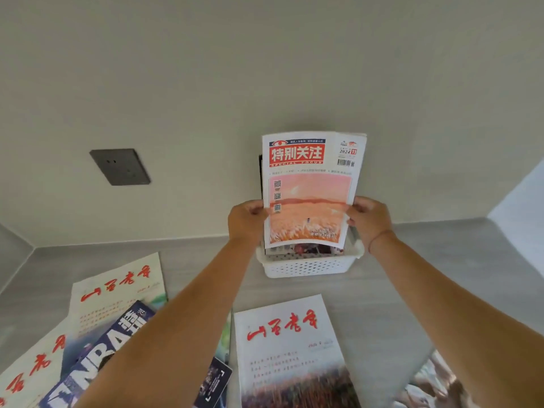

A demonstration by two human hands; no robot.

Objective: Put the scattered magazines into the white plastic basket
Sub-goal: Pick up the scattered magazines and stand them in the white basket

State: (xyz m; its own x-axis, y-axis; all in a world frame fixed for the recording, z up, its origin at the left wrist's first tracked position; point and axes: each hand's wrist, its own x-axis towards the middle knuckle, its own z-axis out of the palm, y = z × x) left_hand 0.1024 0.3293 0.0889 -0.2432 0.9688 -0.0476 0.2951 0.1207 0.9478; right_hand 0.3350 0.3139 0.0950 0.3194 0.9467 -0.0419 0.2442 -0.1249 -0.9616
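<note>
A magazine with a red title block and a pink-orange field picture [309, 184] stands upright over the white plastic basket [309, 267], its lower edge just inside the rim. My left hand [247, 220] grips its left edge and my right hand [368, 219] grips its right edge. Other magazines stand behind it in the basket, mostly hidden. On the grey counter lie a white magazine with red calligraphy [291, 351], a second such one [117, 293], a third at the left edge [32, 369] and a blue NBA magazine [103, 357] under my left forearm.
The basket stands against the cream wall at the back of the counter. A dark wall socket [120, 166] sits to the left. A glossy magazine [432, 384] shows at the bottom right, and a small dark booklet [213, 384] lies near the bottom middle.
</note>
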